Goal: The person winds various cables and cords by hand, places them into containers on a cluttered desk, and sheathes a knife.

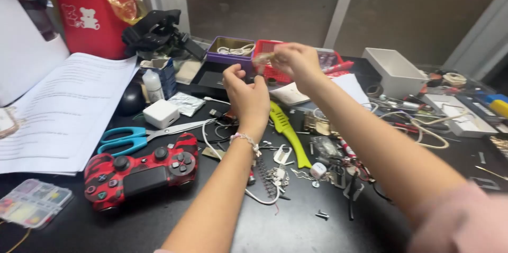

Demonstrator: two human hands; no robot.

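My left hand (247,93) is raised over the middle of the black desk (137,226), fingers curled, a beaded bracelet (244,140) on its wrist. My right hand (296,62) is just right of it and higher, pinching a small pale blurred object (263,59) between fingertips. The left fingertips are close to that object; I cannot tell whether they touch it. Below the hands lie a yellow-green plastic tool (286,128), a white cable (211,142) and small metal parts (275,176).
A red and black game controller (140,171) and teal-handled scissors (143,135) lie at the left, next to printed papers (63,110). A red basket (275,68), purple box (230,52) and white box (396,70) stand behind. Pens, cables and clutter fill the right side.
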